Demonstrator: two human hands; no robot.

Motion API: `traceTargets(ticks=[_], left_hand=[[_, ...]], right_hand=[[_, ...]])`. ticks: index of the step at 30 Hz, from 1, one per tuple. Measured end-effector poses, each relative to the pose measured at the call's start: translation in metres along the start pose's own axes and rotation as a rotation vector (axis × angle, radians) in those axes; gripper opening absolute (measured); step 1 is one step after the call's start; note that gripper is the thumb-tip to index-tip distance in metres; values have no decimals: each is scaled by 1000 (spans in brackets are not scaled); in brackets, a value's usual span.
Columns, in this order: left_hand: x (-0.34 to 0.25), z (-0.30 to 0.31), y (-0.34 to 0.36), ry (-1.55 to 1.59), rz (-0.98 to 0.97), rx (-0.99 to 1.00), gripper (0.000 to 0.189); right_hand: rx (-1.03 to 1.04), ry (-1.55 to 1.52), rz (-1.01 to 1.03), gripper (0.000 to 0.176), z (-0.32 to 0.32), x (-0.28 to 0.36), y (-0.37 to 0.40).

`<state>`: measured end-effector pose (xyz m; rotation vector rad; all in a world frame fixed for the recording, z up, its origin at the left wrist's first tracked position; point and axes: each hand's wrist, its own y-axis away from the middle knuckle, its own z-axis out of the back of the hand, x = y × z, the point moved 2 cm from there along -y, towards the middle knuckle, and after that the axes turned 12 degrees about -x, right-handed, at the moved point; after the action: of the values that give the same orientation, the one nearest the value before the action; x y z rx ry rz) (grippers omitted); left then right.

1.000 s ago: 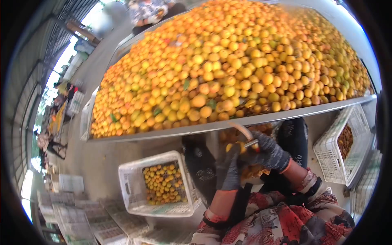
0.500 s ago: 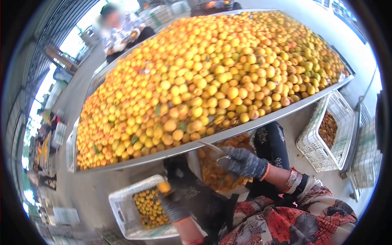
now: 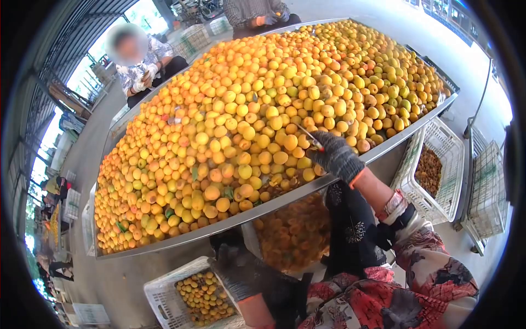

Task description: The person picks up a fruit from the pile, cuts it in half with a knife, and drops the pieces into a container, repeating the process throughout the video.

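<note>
Orange-yellow fruits (image 3: pixel 235 126) lie heaped on a large metal-rimmed table (image 3: pixel 230 220). My right hand (image 3: pixel 335 156), in a dark knit glove, is closed around a small knife (image 3: pixel 311 137) over the near edge of the heap, its thin blade pointing up-left. Below the table edge, beside a white crate (image 3: pixel 159 299) of small fruits, is my left hand (image 3: pixel 236 270), also gloved. Its fingers look spread, with no fruit in them. A container of orange fruit pieces (image 3: pixel 293 233) sits under the table edge between my hands.
Another white crate (image 3: pixel 405 170) with brownish pieces stands at the right, next to a cart with stacked crates (image 3: pixel 487 189). A seated person (image 3: pixel 139 66) is across the table at the back left. A second person (image 3: pixel 255 16) sits at the far side.
My right hand has moved up with the knife, from above the container to over the heap. The fruit at my left hand is gone from it. The view has shifted.
</note>
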<state>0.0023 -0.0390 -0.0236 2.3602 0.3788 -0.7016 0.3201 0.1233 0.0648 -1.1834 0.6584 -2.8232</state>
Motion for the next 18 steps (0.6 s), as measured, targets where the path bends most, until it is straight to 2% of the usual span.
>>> traceTargets(ticks=[1,3,6,7,8,9,10,12,13,18], left_hand=[[7,-24,10,3,2,1,32],[22,-59,25,-184,6,-67,44],[44,-56,12,-224,28,11,44],[44,-65,17,-221,26,7,44],[41,-79,26,-148,126,-52,44],[41,-86,32,-73,223,-109,44],[44,-84,31,-71,219,-112,44],[50,-79,26,-324,93,-20,43],[52,-77,27,-324,89,-23,43],[59,-72,25,-230,31,90,35]], right_hand=[[-43,41,41,44,1,-9,-11],[-86,87,90,44,1,-28,-30],[47,171,139,45,-3,-27,-38],[114,149,117,45,-3,-9,-37],[180,125,93,46,-5,1,-36],[170,50,199,47,-20,-7,-37],[172,47,202,47,-36,-15,-38],[154,186,315,48,-60,-20,-39],[191,236,228,49,-62,-13,-39],[287,48,232,49,-47,17,-34]])
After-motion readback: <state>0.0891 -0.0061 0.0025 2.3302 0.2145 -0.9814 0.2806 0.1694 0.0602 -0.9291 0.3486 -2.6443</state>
